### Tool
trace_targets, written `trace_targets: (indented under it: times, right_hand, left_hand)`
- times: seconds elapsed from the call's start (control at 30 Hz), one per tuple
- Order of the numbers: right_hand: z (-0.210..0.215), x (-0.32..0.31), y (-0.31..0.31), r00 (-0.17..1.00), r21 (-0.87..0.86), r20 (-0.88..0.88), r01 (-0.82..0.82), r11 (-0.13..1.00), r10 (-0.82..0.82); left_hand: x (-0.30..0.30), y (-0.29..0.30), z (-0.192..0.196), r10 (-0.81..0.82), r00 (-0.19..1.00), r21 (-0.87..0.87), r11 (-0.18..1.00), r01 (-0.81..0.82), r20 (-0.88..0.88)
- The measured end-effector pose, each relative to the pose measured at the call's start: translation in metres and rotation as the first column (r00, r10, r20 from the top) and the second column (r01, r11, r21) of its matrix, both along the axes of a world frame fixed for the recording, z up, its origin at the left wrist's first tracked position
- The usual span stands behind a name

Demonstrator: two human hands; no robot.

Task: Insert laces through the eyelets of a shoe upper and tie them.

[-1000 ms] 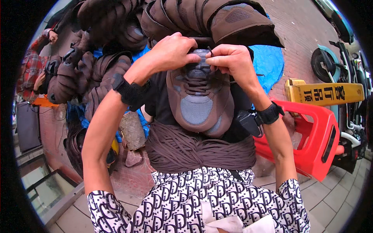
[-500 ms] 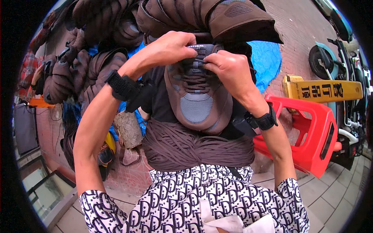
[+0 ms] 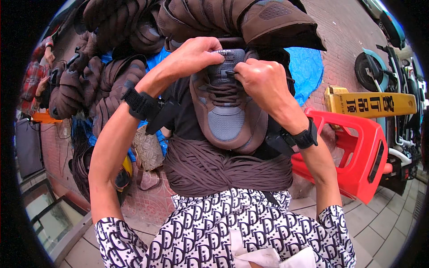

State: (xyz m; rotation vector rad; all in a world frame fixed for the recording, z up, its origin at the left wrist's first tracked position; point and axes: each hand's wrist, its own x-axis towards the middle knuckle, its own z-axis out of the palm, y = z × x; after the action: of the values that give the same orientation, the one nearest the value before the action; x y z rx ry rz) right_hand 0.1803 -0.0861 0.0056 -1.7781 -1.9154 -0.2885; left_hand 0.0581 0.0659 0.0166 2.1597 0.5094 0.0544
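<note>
In front of my lap sits a brown shoe upper (image 3: 255,125) with a grey-blue mesh toe (image 3: 226,121), its toe end toward me. Dark brown laces (image 3: 225,94) cross its front below the grey tongue (image 3: 223,73). At the tongue's upper left edge, my left hand (image 3: 201,56) is closed, thumb and fingers pinching there. My right hand (image 3: 263,78) is closed in a pinch on a short dark lace end at the tongue's right side. A thick bundle of brown laces (image 3: 228,172) lies across my lap, nearer than the shoe upper.
Stacked brown shoe uppers (image 3: 201,20) line the far side, with more piles (image 3: 118,82) at left over blue sheeting (image 3: 304,73). A red plastic stool (image 3: 364,165) stands at right, beside a yellow sign board (image 3: 373,102) and a parked scooter (image 3: 371,71). A person in plaid (image 3: 33,82) is far left.
The laces that ran across the tongue between my hands now leave more of it bare. My left hand has shifted slightly left; the right stays near the tongue. The person at left has raised a hand.
</note>
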Motion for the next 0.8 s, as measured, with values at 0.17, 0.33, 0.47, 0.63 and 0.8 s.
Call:
trace_targets:
  times: [0.17, 0.33, 0.47, 0.63, 0.8]
  right_hand:
    - [0.006, -0.003, 0.001, 0.997, -0.056, 0.077, 0.033, 0.998, -0.028]
    - [-0.002, 0.002, 0.006, 0.998, -0.084, -0.002, -0.067, 0.994, 0.067]
    - [-0.014, 0.007, 0.008, 0.879, 0.028, -0.456, -0.140, 0.990, 0.137]
    - [-0.019, 0.002, 0.009, 0.803, 0.010, -0.588, -0.116, 0.993, 0.099]
    - [-0.012, -0.005, 0.004, 0.999, 0.092, -0.033, -0.030, 0.995, 0.034]
  left_hand:
    - [-0.003, 0.003, -0.001, -0.019, 1.000, -0.079, 0.997, 0.021, 0.014]
    - [-0.004, 0.006, -0.004, -0.020, 1.000, -0.077, 0.997, 0.021, 0.016]
    - [-0.004, 0.005, -0.004, -0.032, 0.997, -0.189, 0.981, 0.044, 0.067]
    - [-0.005, 0.005, -0.004, -0.017, 0.996, -0.327, 0.944, 0.043, 0.083]
    - [-0.003, 0.005, -0.003, -0.012, 0.997, -0.317, 0.948, 0.035, 0.073]
